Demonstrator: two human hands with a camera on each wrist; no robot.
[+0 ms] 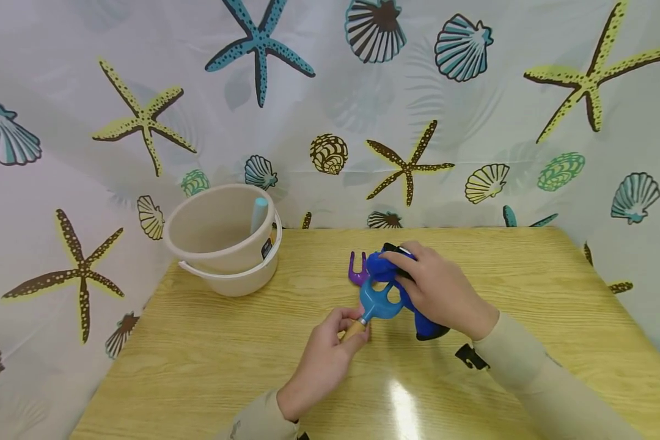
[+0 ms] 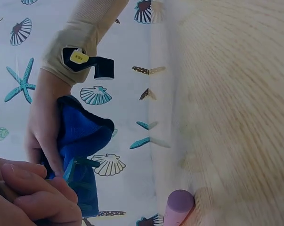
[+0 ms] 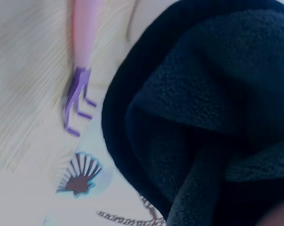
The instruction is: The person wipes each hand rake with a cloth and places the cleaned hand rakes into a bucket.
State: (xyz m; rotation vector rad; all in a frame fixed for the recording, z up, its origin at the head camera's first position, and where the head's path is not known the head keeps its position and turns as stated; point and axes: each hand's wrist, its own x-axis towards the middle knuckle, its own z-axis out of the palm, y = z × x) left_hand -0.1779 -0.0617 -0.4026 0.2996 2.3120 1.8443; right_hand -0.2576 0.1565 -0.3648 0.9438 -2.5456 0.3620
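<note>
My left hand (image 1: 324,351) grips the wooden handle of a small garden hand fork (image 1: 381,304) with a blue head. The head points away from me and up against a blue cloth (image 1: 428,327) with black edging. My right hand (image 1: 442,290) holds that cloth, bunched, at the fork's tines. In the right wrist view the cloth (image 3: 203,89) fills much of the picture, its inner side fuzzy and dark. Behind the fork, a purple hand rake (image 1: 357,276) with a pink handle (image 3: 86,33) lies on the table, partly hidden in the head view.
A beige bucket (image 1: 242,284) with a white handle stands at the table's back left. A light blue rod-like end (image 1: 259,214) sticks up inside it. Behind the wooden table (image 1: 209,366) hangs a white curtain (image 1: 319,98) printed with shells and starfish.
</note>
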